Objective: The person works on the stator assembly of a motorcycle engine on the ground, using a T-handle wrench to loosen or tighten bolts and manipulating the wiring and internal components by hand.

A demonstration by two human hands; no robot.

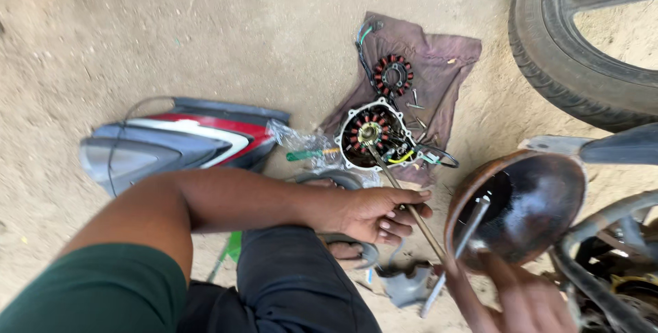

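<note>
My left hand [384, 213] reaches in from the left and grips a long thin rod [397, 189]. The rod runs from the hub of a round engine cover with copper coils [373, 134] down toward the rim of a rusty brown bowl-shaped drum [534, 203]. My right hand [521, 299], blurred at the bottom right, sits at the drum's lower rim. Its fingers are beside a grey metal bar [473, 227] that leans into the drum. Its grip is too blurred to make out.
A brown cloth [445, 59] on the sandy ground carries a second ring of coils [393, 75] and loose bolts. A red, white and grey body panel [178, 141] lies left, a green-handled screwdriver [308, 155] beside it. A tyre [582, 59] stands top right.
</note>
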